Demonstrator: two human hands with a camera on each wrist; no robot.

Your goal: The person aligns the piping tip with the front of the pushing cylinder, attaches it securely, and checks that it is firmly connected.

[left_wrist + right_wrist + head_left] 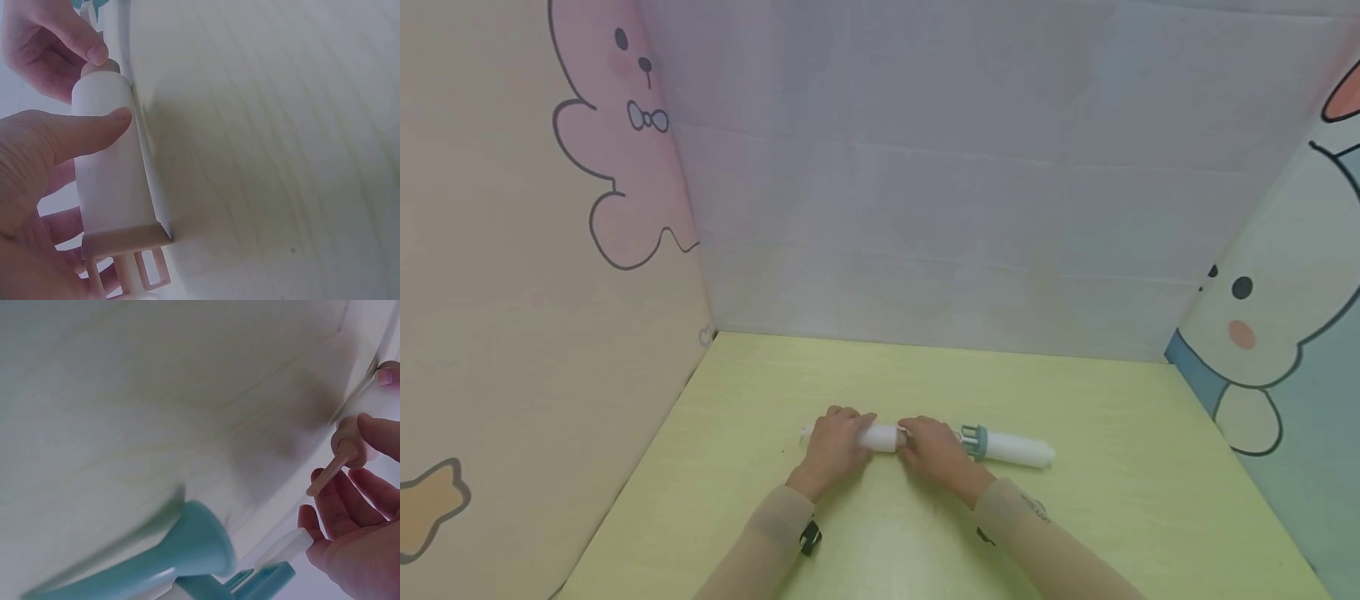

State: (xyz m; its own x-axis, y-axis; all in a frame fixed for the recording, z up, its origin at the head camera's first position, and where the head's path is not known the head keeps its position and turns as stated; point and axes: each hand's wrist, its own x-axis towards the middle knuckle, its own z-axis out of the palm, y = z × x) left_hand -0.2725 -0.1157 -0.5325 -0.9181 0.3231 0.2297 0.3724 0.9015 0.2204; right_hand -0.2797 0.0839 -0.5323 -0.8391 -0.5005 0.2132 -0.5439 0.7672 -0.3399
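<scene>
My left hand [835,443] grips a white cylinder [882,437] lying crosswise on the table, its thumb laid along the side in the left wrist view. That cylinder has a pinkish-tan slotted collar [125,240] at one end and a rounded tan end piece [102,67] at the other. With thumb and fingers, my right hand [938,454] pinches the tan end piece. A thin tan stem [328,475] juts out from it past the fingers in the right wrist view.
Right of my right hand lies a second white cylinder [1018,450] with a teal slotted collar [976,442]. A flared teal piece with a long stem [190,544] shows close up in the right wrist view. Printed cloth walls [955,208] border the yellow tabletop [760,367].
</scene>
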